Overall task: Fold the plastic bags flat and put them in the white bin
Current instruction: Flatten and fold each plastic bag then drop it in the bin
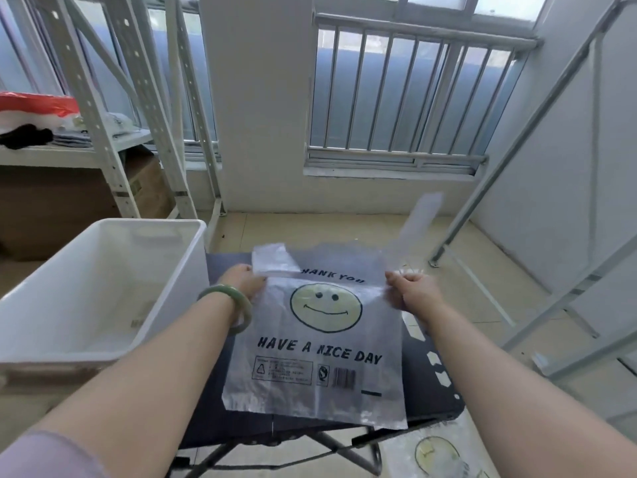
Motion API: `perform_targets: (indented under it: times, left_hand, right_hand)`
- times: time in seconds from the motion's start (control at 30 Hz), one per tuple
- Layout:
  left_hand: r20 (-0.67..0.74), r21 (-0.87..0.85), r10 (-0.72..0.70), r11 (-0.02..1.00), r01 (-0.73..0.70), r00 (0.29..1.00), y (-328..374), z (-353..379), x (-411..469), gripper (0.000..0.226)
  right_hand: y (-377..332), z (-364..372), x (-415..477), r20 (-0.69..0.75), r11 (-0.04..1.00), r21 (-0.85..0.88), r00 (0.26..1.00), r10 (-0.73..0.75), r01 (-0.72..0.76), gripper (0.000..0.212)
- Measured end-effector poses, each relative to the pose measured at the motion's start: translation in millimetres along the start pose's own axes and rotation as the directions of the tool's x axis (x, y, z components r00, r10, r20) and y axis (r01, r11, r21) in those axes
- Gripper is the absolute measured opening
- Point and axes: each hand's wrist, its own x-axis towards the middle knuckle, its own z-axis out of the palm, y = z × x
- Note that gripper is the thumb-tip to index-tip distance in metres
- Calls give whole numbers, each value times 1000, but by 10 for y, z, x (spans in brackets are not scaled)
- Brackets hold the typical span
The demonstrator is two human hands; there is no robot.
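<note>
**Smiley bag spread on the desk, both hands at its top edge**

Nearest the camera, two bare forearms reached forward, a lilac sleeve (pixel 51 455) at the left elbow. Down on the floor to the right, just past the desk's corner, lay a second bag (pixel 437 455) with the same yellow face.

The dark folding desk (pixel 425 395) carried the bag (pixel 317 343) – clear plastic, printed with a smiley and "HAVE A NICE DAY". It lay mostly flat, with its bottom edge reaching the desk's near side.

The hands were apart, one at each upper corner of the bag. The left hand (pixel 243 279), a green bangle (pixel 227 303) on its wrist, pinched the bag at the base of the left handle (pixel 274 258), which was folded down onto the plastic. The right hand (pixel 412 289) was curled tight around the opposite corner, and the right handle (pixel 420 215) stood up in the air, blurred.

The white bin (pixel 175 291) sat just left of the desk, near the left forearm; whether it touched the desk could not be told.

Farther back on the left stood a metal shelf (pixel 69 153) holding a red bag (pixel 34 101) and folded items, with cardboard boxes (pixel 51 201) beneath – and beyond, a barred window (pixel 413 91).
</note>
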Motion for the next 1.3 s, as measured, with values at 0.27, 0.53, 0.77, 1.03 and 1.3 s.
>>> perform_targets:
  times: [0.27, 0.53, 0.77, 1.03, 1.3]
  left_hand:
    - [-165, 112, -20, 993, 39, 986, -172, 282, 89, 27]
    - [-32, 492, 227, 852, -182, 973, -129, 1023, -782, 53]
    - [111, 656, 145, 732, -182, 983, -371, 1066, -854, 77]
    - [349, 632, 251, 648, -425, 903, -538, 574, -517, 60]
    - [86, 575, 213, 787, -223, 973, -570, 707, -453, 58]
  right_hand:
    - [294, 187, 57, -220, 963, -253, 975, 38, -95, 41]
    - [462, 394, -84, -463, 893, -420, 885, -58, -161, 42]
    - [556, 546, -399, -514, 834, -497, 856, -58, -242, 40]
    - [401, 437, -733, -640, 831, -554, 613, -463, 49, 31]
    - [367, 1175, -675, 308, 455, -730, 839, -448, 510, 54]
